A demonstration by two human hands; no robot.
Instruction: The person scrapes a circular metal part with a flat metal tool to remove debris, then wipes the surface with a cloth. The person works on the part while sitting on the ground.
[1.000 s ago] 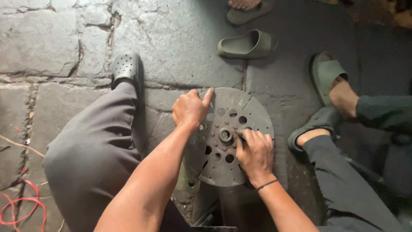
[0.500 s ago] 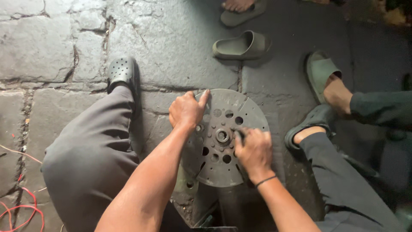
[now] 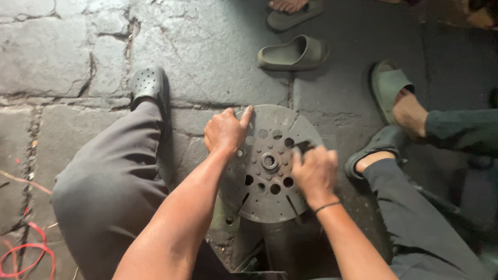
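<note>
A round grey metal disc (image 3: 270, 194) with several holes and a central hub (image 3: 269, 161) lies flat between my knees. My left hand (image 3: 224, 130) grips the disc's upper left rim, index finger stretched along the edge. Over the right half of the disc, my right hand (image 3: 313, 171) is closed on a small dark tool (image 3: 304, 147) that pokes out past the fingers. A thin band circles my right wrist.
The ground is rough stone slabs (image 3: 207, 46). An empty green slipper (image 3: 293, 53) lies beyond the disc. Another person's foot (image 3: 410, 111) rests on a slipper at the right. My black clog (image 3: 149, 85) is at upper left. Red wire (image 3: 26, 254) lies at lower left.
My right hand has shifted a little to the right, off the hub and toward the disc's right side. My left hand stays on the rim.
</note>
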